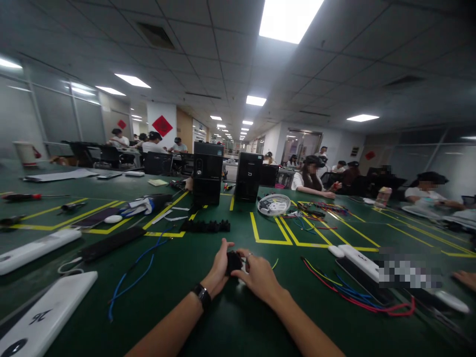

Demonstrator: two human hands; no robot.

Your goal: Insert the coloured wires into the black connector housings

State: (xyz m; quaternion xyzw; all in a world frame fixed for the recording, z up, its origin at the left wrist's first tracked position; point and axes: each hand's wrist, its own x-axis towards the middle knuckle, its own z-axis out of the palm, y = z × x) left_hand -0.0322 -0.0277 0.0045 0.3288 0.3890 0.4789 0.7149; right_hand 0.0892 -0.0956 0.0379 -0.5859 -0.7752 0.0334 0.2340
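My left hand [218, 270], with a dark band on its wrist, holds a small black block-like part [234, 263] above the table. My right hand [258, 272] closes on the same part from the other side, its thumb and fingers bent around it. Fingers cover much of the part, so its exact kind does not show. Just beyond the hands lies a row of similar-looking black parts [208, 226]. A short yellow-green wire [275, 264] pokes out beside my right hand. Blue wires [136, 267] lie on the left.
Two black computer towers [207, 173] stand ahead on the green table [208, 327]. A white basket [274, 204] sits right of them. Red, yellow and blue wires [357, 293] lie at right. White cases [55, 312] and a screwdriver [26, 197] lie left. Other people sit beyond.
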